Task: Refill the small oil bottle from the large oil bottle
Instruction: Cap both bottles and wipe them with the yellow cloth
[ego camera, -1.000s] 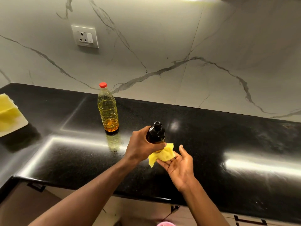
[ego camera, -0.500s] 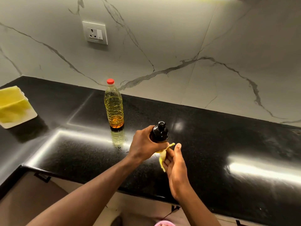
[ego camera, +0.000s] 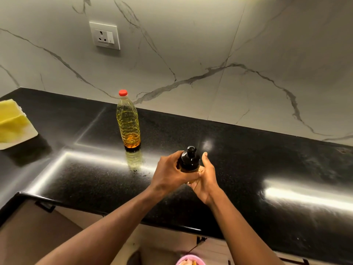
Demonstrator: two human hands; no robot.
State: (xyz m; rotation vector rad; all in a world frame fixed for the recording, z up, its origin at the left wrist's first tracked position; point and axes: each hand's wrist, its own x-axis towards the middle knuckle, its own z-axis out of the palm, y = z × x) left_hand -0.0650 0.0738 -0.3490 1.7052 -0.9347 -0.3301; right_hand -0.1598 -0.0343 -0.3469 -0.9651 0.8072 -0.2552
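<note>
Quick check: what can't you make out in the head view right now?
Small oil bottle: body and fill level covered by left hand and right hand, head view.
Pink container: cut off by bottom edge.
Yellow pad on tray: cut off by left edge.

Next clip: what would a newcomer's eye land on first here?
Both hands meet over the black counter: the left hand and right hand clasp the small oil bottle, its black cap on. Behind them to the left, the large oil bottle stands upright with its red cap on.
</note>
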